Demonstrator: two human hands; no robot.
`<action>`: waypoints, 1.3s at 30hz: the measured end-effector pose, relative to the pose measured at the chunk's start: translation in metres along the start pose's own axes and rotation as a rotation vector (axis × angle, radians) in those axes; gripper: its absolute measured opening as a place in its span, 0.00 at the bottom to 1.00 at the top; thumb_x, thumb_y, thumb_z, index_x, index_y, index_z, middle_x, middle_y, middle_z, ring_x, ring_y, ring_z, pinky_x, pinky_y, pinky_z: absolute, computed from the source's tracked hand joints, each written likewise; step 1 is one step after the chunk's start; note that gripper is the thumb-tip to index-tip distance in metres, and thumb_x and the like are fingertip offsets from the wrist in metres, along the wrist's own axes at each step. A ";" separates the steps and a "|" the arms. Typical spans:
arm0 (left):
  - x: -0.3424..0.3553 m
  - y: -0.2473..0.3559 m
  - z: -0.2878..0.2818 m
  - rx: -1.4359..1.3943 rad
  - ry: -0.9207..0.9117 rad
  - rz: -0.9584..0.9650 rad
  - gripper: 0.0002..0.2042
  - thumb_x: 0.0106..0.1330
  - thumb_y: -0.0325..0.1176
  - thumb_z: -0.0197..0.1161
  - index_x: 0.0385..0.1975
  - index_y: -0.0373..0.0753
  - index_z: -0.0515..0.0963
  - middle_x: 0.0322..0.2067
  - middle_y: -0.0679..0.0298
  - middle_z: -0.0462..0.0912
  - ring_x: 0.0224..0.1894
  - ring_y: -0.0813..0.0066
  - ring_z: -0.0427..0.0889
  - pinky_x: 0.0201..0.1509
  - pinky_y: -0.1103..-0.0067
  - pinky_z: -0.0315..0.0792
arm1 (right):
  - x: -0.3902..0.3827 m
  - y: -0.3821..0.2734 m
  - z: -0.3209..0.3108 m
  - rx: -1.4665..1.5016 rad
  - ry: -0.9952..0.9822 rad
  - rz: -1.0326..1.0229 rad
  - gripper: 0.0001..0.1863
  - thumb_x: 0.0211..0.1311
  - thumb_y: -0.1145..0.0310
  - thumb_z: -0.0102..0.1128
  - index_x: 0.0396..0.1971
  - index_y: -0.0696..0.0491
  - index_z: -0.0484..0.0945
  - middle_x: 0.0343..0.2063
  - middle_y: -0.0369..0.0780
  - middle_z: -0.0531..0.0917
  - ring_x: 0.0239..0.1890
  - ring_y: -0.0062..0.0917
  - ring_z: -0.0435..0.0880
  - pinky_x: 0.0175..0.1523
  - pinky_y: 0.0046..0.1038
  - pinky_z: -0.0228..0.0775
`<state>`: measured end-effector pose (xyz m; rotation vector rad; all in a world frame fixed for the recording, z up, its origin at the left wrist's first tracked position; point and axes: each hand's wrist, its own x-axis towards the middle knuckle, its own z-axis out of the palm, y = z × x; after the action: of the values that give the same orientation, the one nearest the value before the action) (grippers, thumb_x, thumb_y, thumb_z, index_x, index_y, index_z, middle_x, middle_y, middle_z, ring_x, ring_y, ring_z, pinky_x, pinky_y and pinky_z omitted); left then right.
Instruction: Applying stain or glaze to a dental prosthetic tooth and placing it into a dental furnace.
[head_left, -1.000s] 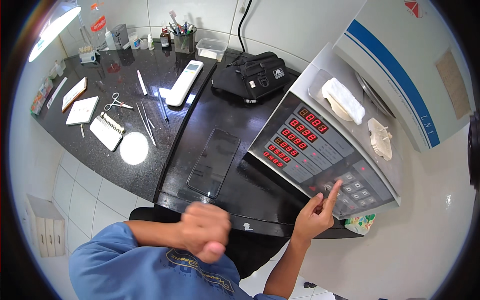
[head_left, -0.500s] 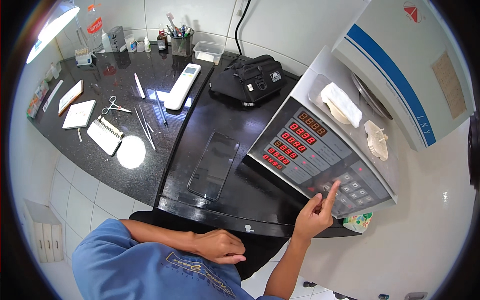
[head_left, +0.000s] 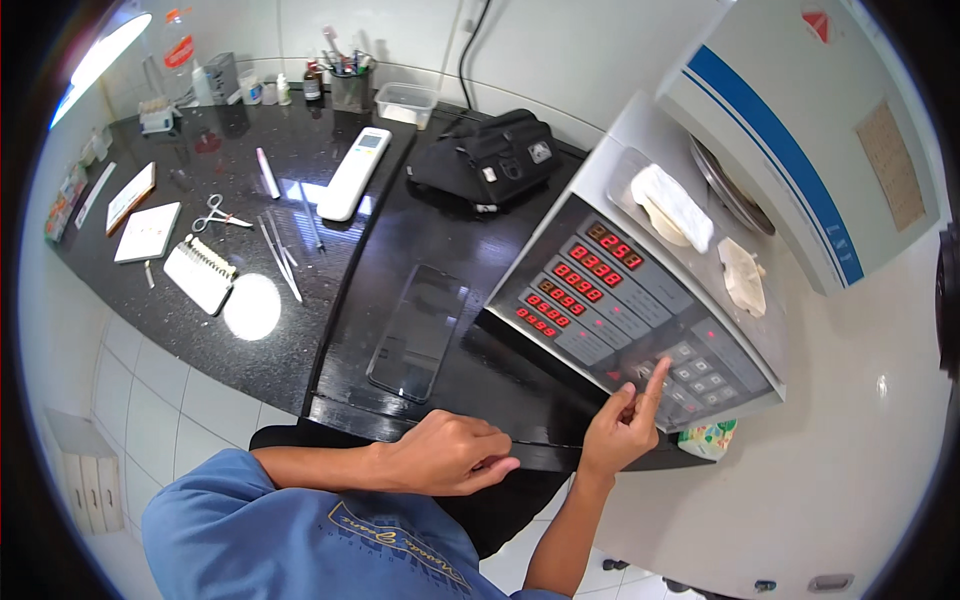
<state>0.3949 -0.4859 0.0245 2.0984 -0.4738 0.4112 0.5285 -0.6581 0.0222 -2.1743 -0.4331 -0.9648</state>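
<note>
1. At the keypad [head_left: 690,375] on the sloped grey panel [head_left: 620,300], the right hand [head_left: 622,425] has its forefinger stretched out, tip touching a key; the other fingers are curled into the palm.
2. Left hand [head_left: 450,452] rests at the near edge of the black counter [head_left: 330,210], fingers loosely bent and held together, nothing pinched or gripped that can be seen.
3. Keypad sits at the lower right end of the panel; rows of red digit displays [head_left: 580,280] lie up and to the left of it.
4. Phone [head_left: 418,332], dark screen up, lies flat on the counter just left of the panel, apart from both hands.
5. White cloths [head_left: 672,205] lie on the machine top above the displays.
6. Farther back: black bag [head_left: 490,155] and white remote [head_left: 354,172].
7. Far left: scissors [head_left: 218,212], round white disc [head_left: 252,306], white ribbed block [head_left: 200,273], well apart from the hands.
</note>
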 end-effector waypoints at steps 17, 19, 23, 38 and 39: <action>0.001 0.000 0.009 0.205 -0.010 -0.001 0.12 0.56 0.37 0.64 0.18 0.40 0.72 0.14 0.67 0.72 0.18 0.69 0.75 0.20 0.75 0.69 | 0.019 -0.012 -0.009 0.042 -0.026 -0.061 0.29 0.55 0.84 0.48 0.60 0.60 0.63 0.43 0.43 0.82 0.14 0.16 0.67 0.21 0.20 0.61; -0.001 -0.002 0.010 0.221 -0.021 0.009 0.12 0.56 0.37 0.64 0.18 0.40 0.72 0.14 0.67 0.72 0.19 0.70 0.76 0.20 0.75 0.70 | 0.019 -0.014 -0.011 0.039 -0.053 -0.046 0.29 0.55 0.84 0.47 0.60 0.60 0.63 0.48 0.42 0.79 0.14 0.16 0.67 0.21 0.20 0.61; -0.004 -0.006 0.012 0.265 -0.044 0.078 0.12 0.57 0.39 0.64 0.20 0.40 0.72 0.16 0.67 0.74 0.21 0.71 0.77 0.21 0.76 0.71 | 0.018 -0.013 -0.004 0.037 -0.019 -0.051 0.29 0.55 0.84 0.47 0.60 0.60 0.63 0.51 0.43 0.78 0.14 0.16 0.67 0.21 0.20 0.61; -0.002 -0.002 0.010 0.281 -0.064 0.064 0.11 0.56 0.38 0.64 0.19 0.40 0.73 0.16 0.67 0.73 0.20 0.72 0.76 0.22 0.77 0.71 | 0.015 -0.002 0.009 -0.001 0.051 -0.112 0.29 0.54 0.84 0.49 0.59 0.64 0.61 0.48 0.44 0.80 0.12 0.16 0.71 0.18 0.18 0.62; -0.002 -0.002 0.010 0.280 -0.069 0.070 0.11 0.56 0.38 0.64 0.19 0.40 0.73 0.16 0.67 0.73 0.20 0.72 0.76 0.22 0.77 0.71 | 0.014 -0.002 0.009 -0.005 0.057 -0.107 0.29 0.54 0.84 0.49 0.59 0.64 0.61 0.48 0.44 0.80 0.12 0.16 0.71 0.18 0.18 0.62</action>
<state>0.3956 -0.4934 0.0167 2.3775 -0.5575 0.4684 0.5410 -0.6501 0.0294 -2.1406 -0.5251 -1.0839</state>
